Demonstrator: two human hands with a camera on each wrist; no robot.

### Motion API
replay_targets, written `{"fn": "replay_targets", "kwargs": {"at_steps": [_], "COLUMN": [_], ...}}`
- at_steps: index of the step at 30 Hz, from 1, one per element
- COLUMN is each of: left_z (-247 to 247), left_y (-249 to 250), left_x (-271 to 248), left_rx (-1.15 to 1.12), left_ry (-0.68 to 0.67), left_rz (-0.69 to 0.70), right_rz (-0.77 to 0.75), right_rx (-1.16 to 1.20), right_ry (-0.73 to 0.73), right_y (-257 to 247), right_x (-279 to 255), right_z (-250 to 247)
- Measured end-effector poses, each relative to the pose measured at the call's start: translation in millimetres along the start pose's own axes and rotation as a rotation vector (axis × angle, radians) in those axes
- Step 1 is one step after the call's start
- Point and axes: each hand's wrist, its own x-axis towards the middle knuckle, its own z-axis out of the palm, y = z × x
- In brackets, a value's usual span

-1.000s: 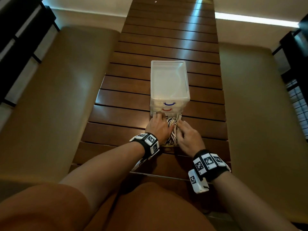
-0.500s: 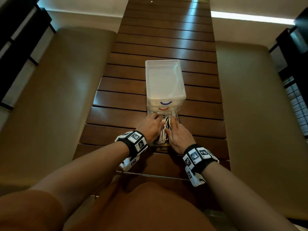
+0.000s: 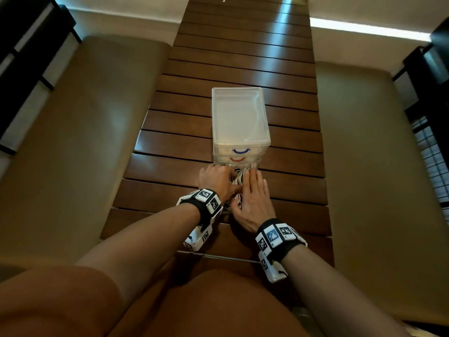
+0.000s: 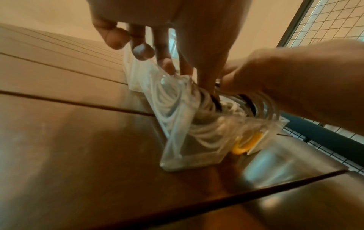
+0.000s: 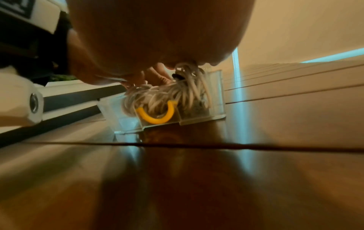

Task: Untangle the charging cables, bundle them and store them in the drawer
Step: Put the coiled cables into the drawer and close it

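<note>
A coiled bundle of white and dark charging cables point(image 3: 239, 176) point(image 4: 173, 102) point(image 5: 161, 95) lies in a clear drawer point(image 4: 187, 155) point(image 5: 197, 115) with a yellow handle point(image 5: 155, 118) point(image 4: 244, 146). The drawer is pulled out from the bottom of a small clear drawer unit point(image 3: 240, 117) on the slatted wooden table point(image 3: 170, 166). My left hand point(image 3: 218, 181) point(image 4: 197, 31) pushes its thumb and fingertips down into the coils from the left. My right hand point(image 3: 252, 198) point(image 4: 295, 80) point(image 5: 157, 38) lies flat on top of the bundle with straight fingers. Most of the drawer is hidden under both hands in the head view.
The unit has two closed upper drawers, one with a blue handle point(image 3: 240, 150) and one with a red handle point(image 3: 237, 159). Cushioned benches point(image 3: 85, 142) run along both long sides of the table. Bare table planks stretch beyond the unit.
Both hands have shifted forward toward the unit. The right hand has flattened over the cables, and the bundle sits lower in the drawer, with less of it showing between the hands.
</note>
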Motion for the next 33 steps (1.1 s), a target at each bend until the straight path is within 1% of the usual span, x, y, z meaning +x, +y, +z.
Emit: {"fn": "replay_targets", "kwargs": {"at_steps": [2,4,5,6,7,8,9,10,11,12,14,15,16,20,22,25,28,31,33], "left_z": [-1.8,-11.0,-18.2,-27.2,-39.2,-52.0,-65.8,-78.0,-89.6,-96.2,-99.5,-95.2,-89.5,-86.5,-90.9,-91.6,-93.2,-91.9,-91.5], "left_y": [-0.9,-3.8,-4.8,-5.4,-5.2,-5.1,-4.4,-4.2,-4.0,-6.0,-10.2,-14.0,-17.4,-18.4,-17.9,-21.7,-21.5,-18.7,-19.6], "left_x": [-2.6,-2.6,-1.4,-0.3,-0.1,1.1,4.7,11.0,19.2,29.9,45.7,49.4,51.7,54.1,56.8,60.3,63.6,64.2,64.3], "left_rx": [-0.057,-0.084,-0.080,-0.084,-0.117,-0.172,-0.203,-0.185,-0.123,-0.026,0.157,0.204,0.218,0.222,0.241,0.217,0.226,0.217,0.203], "left_ry": [-0.023,-0.124,-0.166,-0.162,-0.101,0.055,0.240,0.383,0.431,0.360,0.066,-0.037,-0.078,-0.094,-0.098,-0.107,-0.098,-0.081,-0.086], "left_rz": [0.006,0.021,0.052,0.100,0.164,0.262,0.386,0.499,0.551,0.525,0.394,0.367,0.366,0.377,0.365,0.383,0.393,0.376,0.380], "right_rz": [-0.053,-0.065,-0.064,-0.072,-0.085,-0.099,-0.108,-0.113,-0.118,-0.124,-0.132,-0.136,-0.139,-0.129,-0.147,-0.184,-0.213,-0.250,-0.260], "right_rx": [-0.039,-0.070,-0.083,-0.098,-0.118,-0.138,-0.157,-0.175,-0.195,-0.214,-0.248,-0.259,-0.269,-0.276,-0.310,-0.348,-0.324,-0.287,-0.251], "right_ry": [-0.020,-0.044,-0.055,-0.065,-0.078,-0.091,-0.098,-0.100,-0.101,-0.104,-0.117,-0.123,-0.125,-0.155,-0.156,-0.177,-0.151,-0.071,-0.053], "right_y": [-0.1,0.2,1.1,2.0,2.7,3.4,3.8,3.8,3.1,2.3,2.6,2.6,2.6,1.0,1.9,8.5,9.9,7.8,6.4], "right_x": [0.8,2.7,3.8,4.8,4.9,4.8,5.6,6.0,5.7,5.4,6.0,7.9,11.2,28.5,33.7,37.6,37.9,28.5,19.3], "right_z": [4.9,7.7,7.9,7.4,6.5,5.4,4.7,4.0,3.5,3.4,2.1,0.2,-1.8,-7.3,-9.7,-16.5,-22.4,-16.3,-10.5]}}
